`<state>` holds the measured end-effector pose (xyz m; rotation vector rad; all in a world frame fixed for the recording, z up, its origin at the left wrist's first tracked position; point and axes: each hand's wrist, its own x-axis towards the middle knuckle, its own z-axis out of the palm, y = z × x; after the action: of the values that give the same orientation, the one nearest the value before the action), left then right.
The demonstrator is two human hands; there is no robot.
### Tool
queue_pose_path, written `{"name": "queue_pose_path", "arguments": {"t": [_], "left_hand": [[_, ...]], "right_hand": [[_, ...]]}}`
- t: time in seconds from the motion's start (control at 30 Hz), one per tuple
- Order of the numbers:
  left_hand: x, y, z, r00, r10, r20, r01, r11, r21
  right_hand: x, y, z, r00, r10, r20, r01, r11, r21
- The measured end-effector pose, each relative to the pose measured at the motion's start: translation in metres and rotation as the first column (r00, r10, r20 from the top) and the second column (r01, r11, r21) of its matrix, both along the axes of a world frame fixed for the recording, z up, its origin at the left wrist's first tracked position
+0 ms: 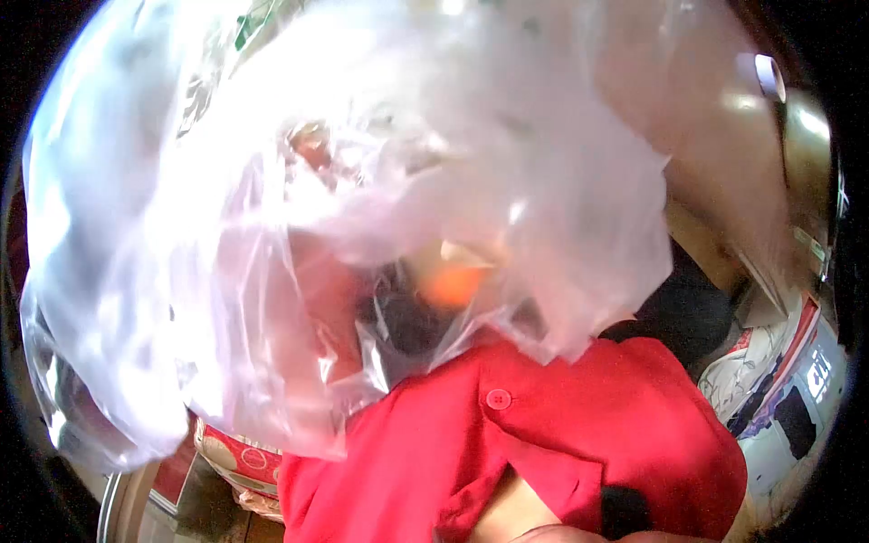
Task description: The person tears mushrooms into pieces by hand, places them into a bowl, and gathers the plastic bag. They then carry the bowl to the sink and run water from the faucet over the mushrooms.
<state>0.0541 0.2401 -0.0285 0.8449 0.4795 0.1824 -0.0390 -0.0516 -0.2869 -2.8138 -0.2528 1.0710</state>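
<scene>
A large, crumpled clear plastic bag (579, 208) fills most of the head view, very close to the camera and blurred. Through its film show a blurred orange patch (453, 283), a dark area and a small reddish-brown patch (312, 147); I cannot make out what these are. Green marks (253, 27) appear near the top edge. Neither my left hand nor my right hand can be made out, as the bag covers the middle of the view. Whether a hand holds the bag is hidden.
Below the bag is a red buttoned jacket (634, 407). A black cloth-like shape (692, 303) lies to the right. Further right are a white packet (815, 380) and patterned cloth. A red patterned box or bag (240, 457) stands at lower left.
</scene>
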Motion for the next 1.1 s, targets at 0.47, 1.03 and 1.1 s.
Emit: {"name": "queue_pose_path", "arguments": {"t": [0.47,1.03,1.1], "left_hand": [[0.004,-0.012,-0.002,0.998,-0.021,-0.067,0.025,0.998,0.052],[0.036,-0.026,-0.014,0.978,-0.173,0.115,0.182,0.981,-0.069],[0.043,-0.032,-0.012,0.965,-0.214,0.155,0.23,0.969,-0.094]], "right_hand": [[0.013,0.024,-0.025,0.981,0.173,-0.091,-0.176,0.984,-0.028],[0.011,0.009,0.15,0.97,0.09,0.225,-0.174,0.904,0.39],[0.016,-0.014,0.195,0.941,0.001,0.339,-0.15,0.898,0.415]]}}
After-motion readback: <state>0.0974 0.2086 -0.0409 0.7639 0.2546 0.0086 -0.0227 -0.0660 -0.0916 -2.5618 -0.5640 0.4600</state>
